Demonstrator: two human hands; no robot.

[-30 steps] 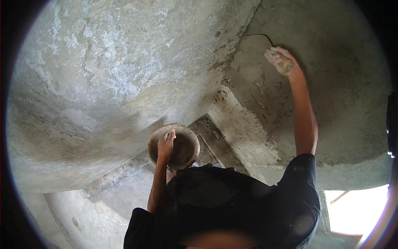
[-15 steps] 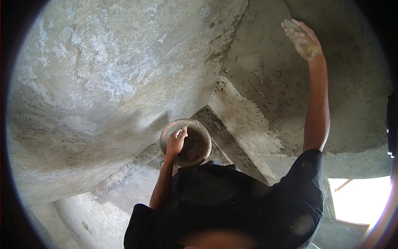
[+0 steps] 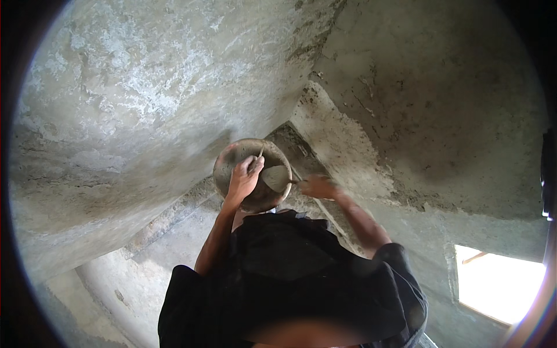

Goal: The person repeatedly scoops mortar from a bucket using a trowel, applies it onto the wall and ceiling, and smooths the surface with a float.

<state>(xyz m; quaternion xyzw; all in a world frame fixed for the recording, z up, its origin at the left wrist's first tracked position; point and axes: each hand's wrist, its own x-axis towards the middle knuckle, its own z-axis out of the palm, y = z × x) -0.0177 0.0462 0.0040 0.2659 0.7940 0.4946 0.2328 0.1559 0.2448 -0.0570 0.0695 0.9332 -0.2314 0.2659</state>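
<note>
In front of my body is a round, shallow basin (image 3: pixel 222 168) with a mortar-stained rim and a dark inside. My left hand (image 3: pixel 243 178) is closed over its left part, gripping a thin stick-like piece (image 3: pixel 261 149) that pokes out past the fingers. Whether that piece is joined to the basin, I cannot tell. From the right, my right hand (image 3: pixel 320 187) is wrapped round the handle of a trowel. The grey trowel blade (image 3: pixel 275 178) lies inside the basin's outline, close to my left fingers. My right hand is slightly blurred.
A rough plastered wall (image 3: pixel 133 116) rises on the left. It meets another wall (image 3: pixel 441 104) in a corner ahead, where the right wall has a darker upper coat and a ragged lower edge. A ledge (image 3: pixel 301 153) runs below. A bright opening (image 3: pixel 499 281) is at lower right.
My right hand has come down from high on the right wall to the basin, where the trowel blade now shows. My left hand and the basin sit slightly higher in view.
</note>
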